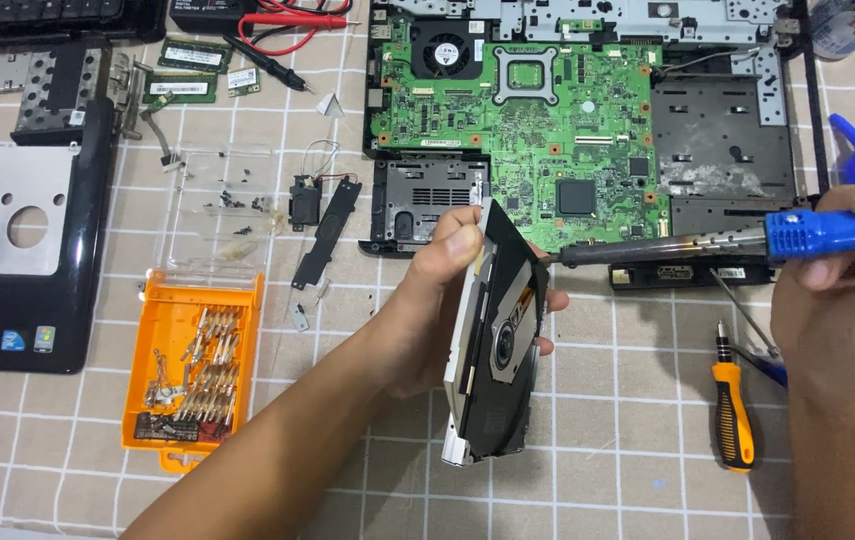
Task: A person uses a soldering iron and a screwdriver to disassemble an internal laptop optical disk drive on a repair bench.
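My left hand (438,290) grips a slim optical disc drive (496,340) and holds it upright on its edge above the tiled mat, open tray side facing right. My right hand (848,290) holds a soldering iron with a blue handle (828,232). Its dark shaft reaches left and the tip (560,257) touches the upper right edge of the drive. Behind both lies an opened laptop base with a green motherboard (548,130) and a black fan (445,50).
An orange bit case (193,365) with several bits lies left, its clear lid (218,215) above it. A black palmrest shell (18,230), memory sticks (183,85), multimeter probes (268,55), a speaker bracket (323,225) and an orange-handled screwdriver (733,410) lie around.
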